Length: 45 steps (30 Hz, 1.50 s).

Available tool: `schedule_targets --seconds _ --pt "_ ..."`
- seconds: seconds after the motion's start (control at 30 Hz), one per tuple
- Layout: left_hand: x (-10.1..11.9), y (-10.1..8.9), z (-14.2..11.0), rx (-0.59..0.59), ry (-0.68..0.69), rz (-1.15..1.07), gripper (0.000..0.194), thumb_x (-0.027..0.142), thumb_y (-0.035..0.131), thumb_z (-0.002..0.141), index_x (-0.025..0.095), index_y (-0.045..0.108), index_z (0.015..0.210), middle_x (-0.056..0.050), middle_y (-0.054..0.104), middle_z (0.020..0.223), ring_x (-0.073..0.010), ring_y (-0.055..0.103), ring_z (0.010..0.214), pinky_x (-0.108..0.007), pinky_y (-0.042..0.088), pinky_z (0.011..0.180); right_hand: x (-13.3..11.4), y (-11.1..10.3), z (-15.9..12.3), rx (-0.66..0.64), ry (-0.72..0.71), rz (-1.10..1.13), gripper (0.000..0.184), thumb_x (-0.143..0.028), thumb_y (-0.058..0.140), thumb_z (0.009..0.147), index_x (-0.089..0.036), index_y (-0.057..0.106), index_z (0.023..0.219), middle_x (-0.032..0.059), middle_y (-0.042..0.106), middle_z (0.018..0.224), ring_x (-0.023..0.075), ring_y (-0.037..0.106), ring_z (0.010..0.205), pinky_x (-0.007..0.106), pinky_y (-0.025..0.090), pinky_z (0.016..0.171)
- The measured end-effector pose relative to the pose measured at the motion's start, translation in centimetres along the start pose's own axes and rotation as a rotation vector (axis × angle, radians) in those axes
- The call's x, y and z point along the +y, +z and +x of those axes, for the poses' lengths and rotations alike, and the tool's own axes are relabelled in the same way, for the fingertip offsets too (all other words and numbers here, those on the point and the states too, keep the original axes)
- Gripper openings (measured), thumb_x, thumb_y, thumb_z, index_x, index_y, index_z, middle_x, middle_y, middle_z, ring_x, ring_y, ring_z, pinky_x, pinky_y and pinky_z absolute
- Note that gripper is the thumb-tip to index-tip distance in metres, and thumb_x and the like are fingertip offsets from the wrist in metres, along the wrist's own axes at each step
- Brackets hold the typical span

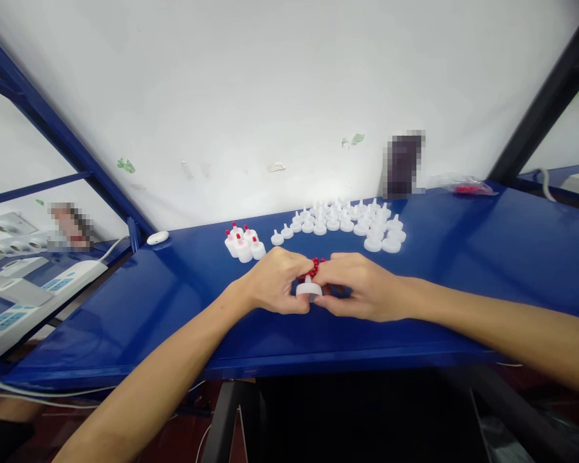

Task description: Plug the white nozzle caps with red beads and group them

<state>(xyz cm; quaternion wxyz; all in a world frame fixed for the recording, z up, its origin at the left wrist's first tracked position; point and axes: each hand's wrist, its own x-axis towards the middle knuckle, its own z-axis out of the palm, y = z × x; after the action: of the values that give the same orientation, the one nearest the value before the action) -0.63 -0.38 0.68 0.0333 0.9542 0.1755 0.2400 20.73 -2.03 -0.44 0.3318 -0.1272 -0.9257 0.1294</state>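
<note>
Both hands meet at the middle of the blue table (487, 270). My left hand (275, 281) is closed round a white nozzle cap (309, 287), gripping its base. My right hand (361, 286) is closed beside it, fingers pinched at the cap's tip, with several small red caps (315, 265) bunched between the two hands. Behind the hands lies a spread of several bare white nozzle caps (347, 224). To their left stands a small group of white caps with red tips fitted (244, 244).
A clear bag of red caps (466, 187) lies at the back right near a dark blurred object (403, 164). A small white oval object (157, 237) sits at the back left. White power strips (33, 296) lie on the left bench. Blue frame bars rise at left.
</note>
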Motion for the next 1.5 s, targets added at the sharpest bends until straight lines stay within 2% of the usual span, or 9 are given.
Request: schedule_targets --seconds 0.17,0.37,0.5,0.63,0.77,0.87,1.03,1.2,1.5 --pt "-0.8 0.2 0.0 -0.005 0.001 0.089 0.019 0.039 0.042 0.080 0.022 0.042 0.071 -0.001 0.055 0.063 -0.0157 0.050 0.054 -0.029 0.040 0.053 0.8 -0.1 0.0 0.028 -0.008 -0.050 0.024 -0.032 0.056 0.098 -0.020 0.059 0.078 -0.0035 0.058 0.063 0.0097 0.043 0.054 0.027 0.036 0.060" --pt "-1.0 -0.5 0.0 0.038 0.026 0.070 0.033 0.049 0.039 0.095 0.019 0.050 0.101 -0.007 0.063 0.086 -0.0192 0.058 0.074 -0.032 0.048 0.067 1.5 -0.6 -0.2 0.127 -0.007 -0.142 0.023 -0.034 0.055 0.100 -0.020 0.067 0.086 -0.0005 0.063 0.067 0.0118 0.049 0.057 0.028 0.039 0.061" --pt "-0.9 -0.1 -0.1 0.057 -0.023 -0.070 0.044 0.049 0.020 0.103 0.020 0.048 0.086 -0.005 0.058 0.076 -0.0171 0.053 0.067 -0.032 0.045 0.065 1.5 -0.7 -0.2 0.144 -0.003 -0.132 0.024 -0.034 0.053 0.102 -0.020 0.068 0.089 0.0010 0.067 0.072 0.0126 0.054 0.061 0.027 0.041 0.062" --pt "-1.9 -0.2 -0.3 0.174 -0.126 -0.171 0.049 0.055 0.020 0.102 0.021 0.040 0.072 -0.001 0.048 0.065 -0.0147 0.043 0.059 -0.031 0.038 0.059 1.4 -1.0 -0.3 0.113 0.016 -0.108 0.023 -0.028 0.049 0.103 -0.019 0.068 0.093 0.0023 0.070 0.078 0.0129 0.057 0.065 0.026 0.043 0.065" --pt "-3.7 -2.3 -1.2 0.385 -0.286 -0.179 0.046 0.047 0.021 0.099 0.023 0.023 0.060 0.002 0.028 0.053 -0.0125 0.026 0.049 -0.031 0.023 0.048 1.5 -1.1 -0.5 0.067 0.070 -0.085 0.025 -0.028 0.046 0.103 -0.019 0.067 0.094 0.0033 0.071 0.080 0.0138 0.058 0.067 0.027 0.043 0.066" --pt "-5.0 -4.3 -2.3 0.477 -0.357 0.062 0.042 0.039 0.030 0.095 0.023 0.023 0.057 0.003 0.026 0.052 -0.0124 0.025 0.048 -0.032 0.021 0.050 1.7 -0.9 -0.5 0.039 0.081 -0.071 0.025 -0.027 0.046 0.103 -0.019 0.067 0.094 0.0030 0.070 0.080 0.0132 0.055 0.064 0.028 0.042 0.065" --pt "-6.5 -6.3 -3.7 0.388 -0.410 0.443 0.033 0.030 0.048 0.088 0.021 0.036 0.058 0.000 0.043 0.060 -0.0145 0.041 0.057 -0.032 0.034 0.059 1.9 -0.6 -0.5 0.012 0.120 -0.085 0.025 -0.025 0.046 0.101 -0.018 0.066 0.087 0.0030 0.067 0.075 0.0134 0.053 0.064 0.029 0.039 0.064" --pt "-7.7 -6.7 -4.3 0.322 -0.460 0.494 0.028 0.034 0.052 0.088 0.020 0.049 0.064 -0.006 0.055 0.085 -0.0211 0.053 0.083 -0.039 0.047 0.081 2.0 -0.7 -0.5 -0.017 0.135 -0.063 0.024 -0.024 0.047 0.099 -0.017 0.066 0.086 0.0031 0.065 0.075 0.0134 0.054 0.066 0.028 0.039 0.065" --pt "-8.6 -6.2 -4.7 0.189 -0.530 0.446 0.027 0.041 0.051 0.089 0.018 0.059 0.076 -0.010 0.056 0.102 -0.0263 0.054 0.100 -0.048 0.046 0.094 1.8 -0.7 -0.3 -0.006 0.101 -0.073 0.023 -0.022 0.047 0.098 -0.017 0.065 0.084 0.0037 0.065 0.075 0.0140 0.053 0.067 0.029 0.039 0.066"
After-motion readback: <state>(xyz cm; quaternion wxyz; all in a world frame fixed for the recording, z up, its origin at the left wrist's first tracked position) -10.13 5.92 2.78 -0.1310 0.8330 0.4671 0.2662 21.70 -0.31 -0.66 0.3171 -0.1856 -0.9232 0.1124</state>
